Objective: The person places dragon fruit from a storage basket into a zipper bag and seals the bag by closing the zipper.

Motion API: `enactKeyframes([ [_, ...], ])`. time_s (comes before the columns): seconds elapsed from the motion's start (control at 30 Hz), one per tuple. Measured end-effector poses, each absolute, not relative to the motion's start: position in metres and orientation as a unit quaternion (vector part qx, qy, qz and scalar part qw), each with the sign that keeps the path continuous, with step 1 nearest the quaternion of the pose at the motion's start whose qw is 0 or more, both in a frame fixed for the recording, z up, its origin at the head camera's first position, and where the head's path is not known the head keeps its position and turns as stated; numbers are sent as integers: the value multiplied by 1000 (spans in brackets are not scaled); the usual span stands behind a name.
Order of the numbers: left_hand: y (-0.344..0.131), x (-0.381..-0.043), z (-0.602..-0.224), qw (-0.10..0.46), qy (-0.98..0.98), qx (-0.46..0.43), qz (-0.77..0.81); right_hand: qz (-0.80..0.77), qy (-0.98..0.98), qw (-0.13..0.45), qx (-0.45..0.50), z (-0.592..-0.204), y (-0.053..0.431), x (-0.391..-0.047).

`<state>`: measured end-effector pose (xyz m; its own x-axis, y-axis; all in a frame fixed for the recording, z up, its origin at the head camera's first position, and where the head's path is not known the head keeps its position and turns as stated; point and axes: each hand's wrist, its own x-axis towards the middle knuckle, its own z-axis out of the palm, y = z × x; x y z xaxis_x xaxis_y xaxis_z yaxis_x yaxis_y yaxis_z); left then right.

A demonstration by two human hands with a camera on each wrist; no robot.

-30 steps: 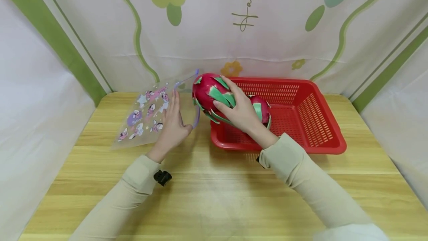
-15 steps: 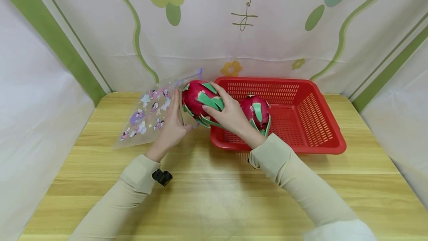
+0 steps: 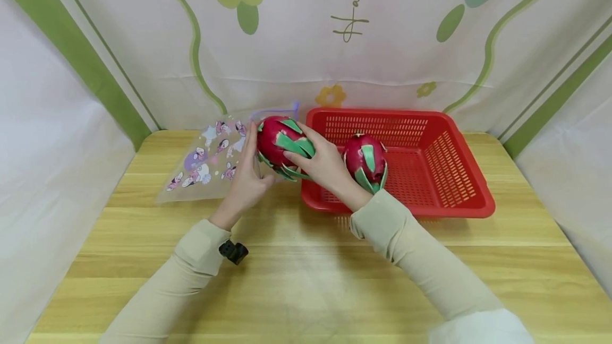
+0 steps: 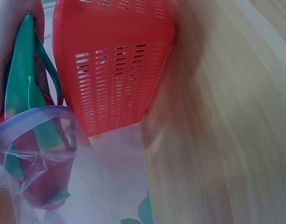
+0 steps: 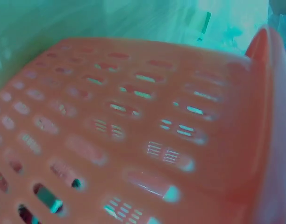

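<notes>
As the right hand (image 3: 325,163) has carried one dragon fruit (image 3: 273,139) leftward from over the end of the red basket (image 3: 406,208), the fruit now sits at the mouth of the clear printed bag (image 3: 215,187). Its fingers are spread and curved round the fruit, gripping it. From the left wrist, the bag's purple rim (image 4: 40,113) crosses the fruit, and plastic covers its far end, so I'd judge it partly inside. The left hand (image 3: 245,177) lies against the bag with fingers nearly straight; whether it pinches the edge, I cannot tell. Another dragon fruit (image 3: 362,155) remains in the basket, so just one is being bagged.
</notes>
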<state>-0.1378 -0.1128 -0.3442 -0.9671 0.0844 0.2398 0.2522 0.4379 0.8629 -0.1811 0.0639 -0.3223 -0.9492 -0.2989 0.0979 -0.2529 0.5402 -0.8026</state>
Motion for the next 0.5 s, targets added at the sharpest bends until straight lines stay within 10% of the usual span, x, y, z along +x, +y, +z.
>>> enactKeyframes([
  [0.5,-113,-138,-352,103,-809,-122,-566,-487,867,59,-86,-321,61,-187],
])
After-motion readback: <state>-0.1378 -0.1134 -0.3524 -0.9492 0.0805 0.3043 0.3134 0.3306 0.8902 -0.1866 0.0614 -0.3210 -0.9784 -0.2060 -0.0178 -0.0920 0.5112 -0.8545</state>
